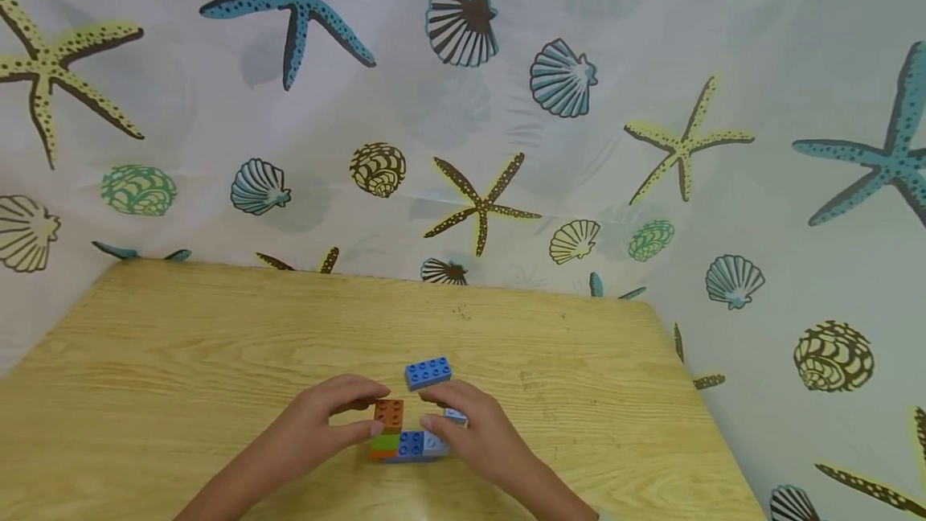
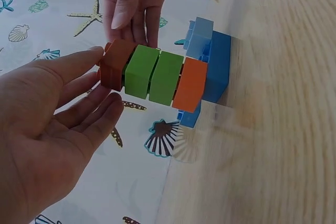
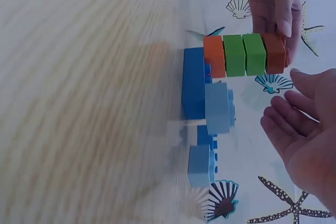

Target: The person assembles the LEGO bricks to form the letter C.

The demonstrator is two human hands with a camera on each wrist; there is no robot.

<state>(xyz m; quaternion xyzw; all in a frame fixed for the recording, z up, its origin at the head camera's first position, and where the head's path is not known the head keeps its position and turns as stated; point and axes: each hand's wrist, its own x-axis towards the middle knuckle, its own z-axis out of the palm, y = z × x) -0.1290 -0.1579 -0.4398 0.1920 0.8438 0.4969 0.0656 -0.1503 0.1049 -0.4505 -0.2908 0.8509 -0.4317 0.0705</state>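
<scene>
A tower of bricks rises from one end of a blue base brick (image 3: 194, 85): an orange brick (image 2: 190, 83), two green bricks (image 2: 142, 72) and a brown brick (image 1: 388, 415) on top. Thumb and fingertips of my left hand (image 1: 318, 416) pinch the brown brick from two sides. A light blue brick (image 3: 217, 107) sits on the other end of the base. My right hand (image 1: 481, 428) hovers to the right of the tower, fingers loosely bent and apart, with nothing between them.
Behind the build, a loose blue brick (image 1: 428, 372) lies studs up on the wooden table (image 1: 289, 320). Another light blue brick (image 1: 456, 416) is partly hidden by my right hand. A cloth (image 1: 405, 103) with shells and starfish hangs around the table's back and sides.
</scene>
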